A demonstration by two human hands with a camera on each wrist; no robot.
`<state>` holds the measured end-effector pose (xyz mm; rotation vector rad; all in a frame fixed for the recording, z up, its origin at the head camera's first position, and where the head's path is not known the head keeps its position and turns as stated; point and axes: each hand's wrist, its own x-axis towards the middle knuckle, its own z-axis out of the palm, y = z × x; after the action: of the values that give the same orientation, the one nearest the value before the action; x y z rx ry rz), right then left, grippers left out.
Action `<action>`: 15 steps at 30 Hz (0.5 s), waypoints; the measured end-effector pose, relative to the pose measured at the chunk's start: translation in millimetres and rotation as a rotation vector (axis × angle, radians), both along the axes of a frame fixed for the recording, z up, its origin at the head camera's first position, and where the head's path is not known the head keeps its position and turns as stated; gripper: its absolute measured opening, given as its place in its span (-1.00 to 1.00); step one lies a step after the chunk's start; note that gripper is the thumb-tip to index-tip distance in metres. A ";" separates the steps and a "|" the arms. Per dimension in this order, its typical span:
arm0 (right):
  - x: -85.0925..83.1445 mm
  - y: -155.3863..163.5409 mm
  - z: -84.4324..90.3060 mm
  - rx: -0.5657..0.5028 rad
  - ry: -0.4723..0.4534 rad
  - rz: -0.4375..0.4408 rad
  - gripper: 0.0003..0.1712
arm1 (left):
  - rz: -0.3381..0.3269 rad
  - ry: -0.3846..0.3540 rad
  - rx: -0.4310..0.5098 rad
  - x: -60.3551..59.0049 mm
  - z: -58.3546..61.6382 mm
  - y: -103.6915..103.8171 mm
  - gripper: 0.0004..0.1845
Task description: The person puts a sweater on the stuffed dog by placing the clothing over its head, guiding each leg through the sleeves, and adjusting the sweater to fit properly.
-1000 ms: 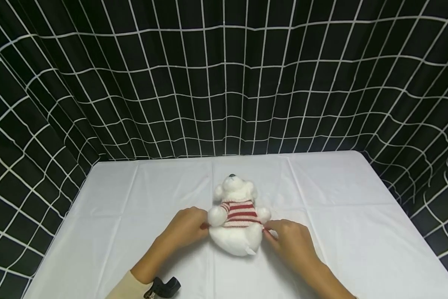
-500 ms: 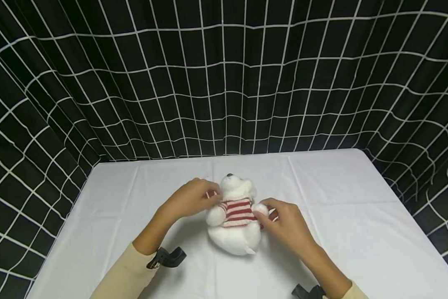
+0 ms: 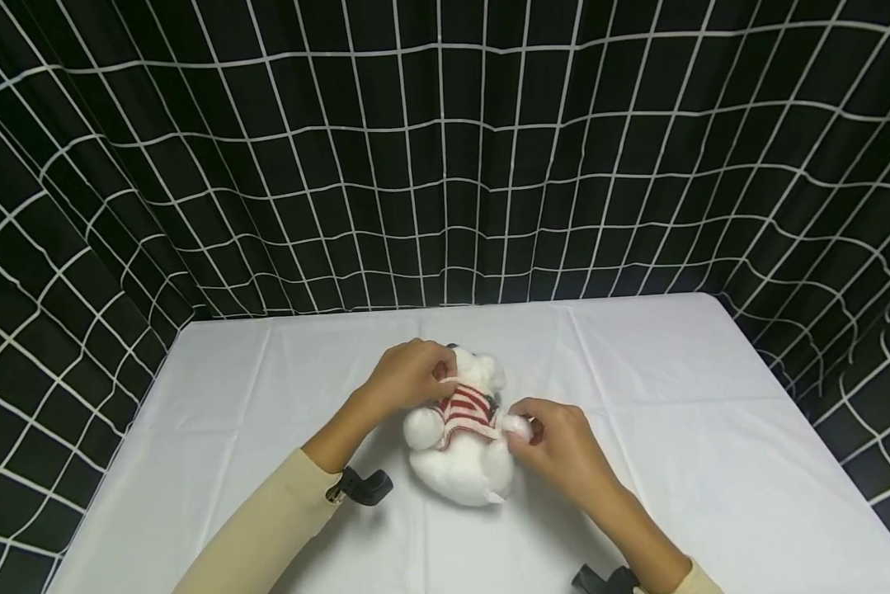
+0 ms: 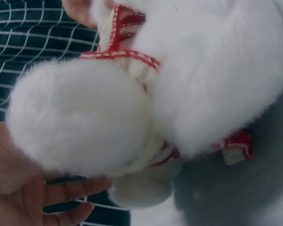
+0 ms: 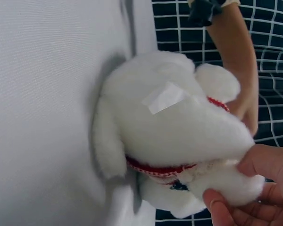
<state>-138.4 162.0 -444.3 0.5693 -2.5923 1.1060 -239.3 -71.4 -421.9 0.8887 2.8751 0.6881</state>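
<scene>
A white plush bear (image 3: 459,470) in a red-and-white striped sweater (image 3: 468,410) sits on the white-covered table, its head toward the far side. My left hand (image 3: 413,375) is at the bear's neck and pinches the sweater's collar between thumb and fingers. In the left wrist view a bear's paw (image 4: 80,117) hides part of that hand (image 4: 16,193). My right hand (image 3: 563,445) holds the bear's right-side arm (image 5: 231,183) between thumb and fingers. The sweater's hem is bunched up. A white label (image 5: 165,98) shows on the bear's lower body in the right wrist view.
The white tablecloth (image 3: 675,412) has light creases and spreads around the bear. Black curtains (image 3: 445,165) with a white grid stand behind the table and along both sides. A black wrist-mounted device (image 3: 366,488) is on the left sleeve, and another (image 3: 604,580) is at the right wrist.
My left hand has moved from the bear's lower side up to its neck, and the sweater is pulled upward. My right hand has gone from the sweater's lower edge to the bear's arm.
</scene>
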 end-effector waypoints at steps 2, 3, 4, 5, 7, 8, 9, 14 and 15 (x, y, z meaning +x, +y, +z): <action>1.0 2.0 0.6 0.004 0.011 0.004 -0.77 | 0.017 0.013 0.009 -0.9 -2.2 -1.1 -0.84; 1.4 2.9 0.7 0.007 0.012 0.005 -0.77 | 0.020 0.014 0.020 -1.4 -3.5 -1.6 -0.85; 1.7 3.9 0.7 0.008 0.008 0.003 -0.77 | 0.018 0.011 0.037 -2.1 -4.9 -1.9 -0.86; 2.2 5.0 0.5 0.003 -0.002 -0.001 -0.77 | 0.006 -0.003 0.067 -3.0 -7.0 -2.2 -0.87; 3.0 7.3 -0.8 -0.008 -0.021 -0.016 -0.78 | -0.026 -0.056 0.159 -4.7 -12.5 -3.8 -0.90; 3.5 8.4 -1.7 -0.014 -0.025 -0.025 -0.78 | -0.039 -0.090 0.218 -5.0 -15.7 -5.0 -0.91; 3.8 9.3 -2.6 -0.011 -0.014 -0.038 -0.78 | -0.048 -0.122 0.282 -4.9 -19.2 -6.5 -0.90; 5.6 10.6 -7.3 0.031 0.138 -0.052 -0.77 | 0.057 -0.168 0.583 10.0 -38.4 -26.2 -0.83; 6.1 10.7 -8.1 0.047 0.173 -0.047 -0.78 | 0.079 -0.169 0.602 14.8 -42.8 -31.6 -0.83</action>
<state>-132.3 172.7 -452.4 0.5844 -2.4752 0.9401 -224.5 -103.0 -464.7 0.7084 2.5866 1.6004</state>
